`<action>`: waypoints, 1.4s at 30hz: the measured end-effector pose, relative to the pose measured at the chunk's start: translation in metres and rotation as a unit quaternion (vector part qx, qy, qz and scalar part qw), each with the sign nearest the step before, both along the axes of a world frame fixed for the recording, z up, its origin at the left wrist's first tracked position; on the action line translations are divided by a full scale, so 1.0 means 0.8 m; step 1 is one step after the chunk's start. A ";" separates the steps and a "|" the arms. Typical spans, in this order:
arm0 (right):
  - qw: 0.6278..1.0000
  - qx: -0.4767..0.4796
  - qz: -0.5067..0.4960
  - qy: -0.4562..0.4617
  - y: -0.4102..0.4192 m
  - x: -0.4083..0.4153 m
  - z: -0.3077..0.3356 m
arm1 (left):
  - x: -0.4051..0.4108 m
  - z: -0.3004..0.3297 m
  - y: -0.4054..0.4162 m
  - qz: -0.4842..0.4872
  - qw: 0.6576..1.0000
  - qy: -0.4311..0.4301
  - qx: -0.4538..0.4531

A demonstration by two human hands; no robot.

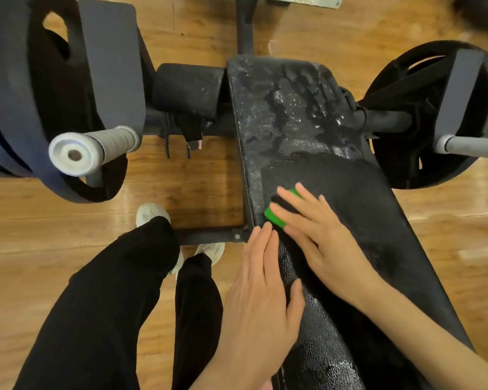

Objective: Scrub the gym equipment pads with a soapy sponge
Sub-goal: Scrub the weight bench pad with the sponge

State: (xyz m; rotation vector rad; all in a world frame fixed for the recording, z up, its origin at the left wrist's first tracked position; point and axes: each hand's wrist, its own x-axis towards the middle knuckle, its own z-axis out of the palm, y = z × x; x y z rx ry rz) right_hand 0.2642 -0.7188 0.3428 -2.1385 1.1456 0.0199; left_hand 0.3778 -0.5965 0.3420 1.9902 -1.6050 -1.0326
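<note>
Head view: the right hand (316,232) has its fingers (288,218) laid flat and spread over the green sponge (273,216), pressing it onto the black pad (307,122) near its left edge. The pad's long axis runs from 12 down to 5 o'clock, and the foamy stretch lies at 12 from the sponge, so I'd guess the next stroke goes that way. The left hand (259,291) rests flat at 7 o'clock, fingers straight, holding nothing. Pad looks pebbled vinyl, wet; sponge soft, blocky

Pad (299,108) far half open; weight plates (26,94) crowd both sides, clearance perhaps tight.
</note>
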 end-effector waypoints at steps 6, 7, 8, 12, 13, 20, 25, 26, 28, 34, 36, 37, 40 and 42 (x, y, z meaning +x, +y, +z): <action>0.997 0.014 0.068 0.021 -0.035 0.054 -0.027 | -0.003 -0.003 0.000 0.012 1.000 0.008 -0.011; 0.996 0.020 0.085 0.025 -0.036 0.047 -0.024 | -0.003 -0.003 0.000 0.011 1.000 0.008 -0.014; 0.995 0.023 0.093 0.029 -0.035 0.032 -0.017 | -0.002 -0.004 0.000 0.009 1.000 0.008 -0.017; 0.995 0.020 0.089 0.030 -0.030 0.002 0.000 | -0.001 -0.003 -0.001 0.008 1.000 0.000 -0.009; 0.994 0.018 0.104 0.037 -0.034 0.015 -0.006 | -0.002 -0.003 -0.001 0.008 1.000 -0.001 -0.009; 0.990 0.033 0.131 0.030 -0.029 0.006 0.000 | -0.002 -0.002 0.000 0.008 1.000 0.005 -0.010; 0.984 0.032 0.171 0.040 -0.038 0.040 -0.012 | -0.003 -0.004 -0.002 0.019 1.000 0.016 -0.008; 0.981 0.033 0.189 0.040 -0.041 0.048 -0.016 | -0.002 -0.003 -0.002 0.018 1.000 0.015 -0.008; 0.982 0.049 0.179 0.030 -0.043 0.037 -0.014 | -0.001 -0.002 -0.001 0.011 1.000 0.011 -0.010; 0.995 0.053 0.081 0.007 -0.042 0.019 -0.011 | -0.004 -0.005 0.000 0.020 1.000 0.014 -0.016; 0.994 0.046 0.103 0.013 -0.056 0.055 -0.027 | -0.003 -0.006 0.000 0.021 1.000 0.014 -0.013; 0.992 0.044 0.115 0.013 -0.062 0.064 -0.031 | -0.002 -0.007 -0.001 0.021 1.000 0.011 -0.011; 0.995 0.047 0.086 0.002 -0.066 0.039 -0.026 | 0.002 -0.010 -0.010 0.022 1.000 0.015 -0.011; 0.998 0.039 0.040 -0.006 -0.058 0.011 -0.016 | 0.004 -0.014 -0.018 0.034 0.999 0.022 -0.014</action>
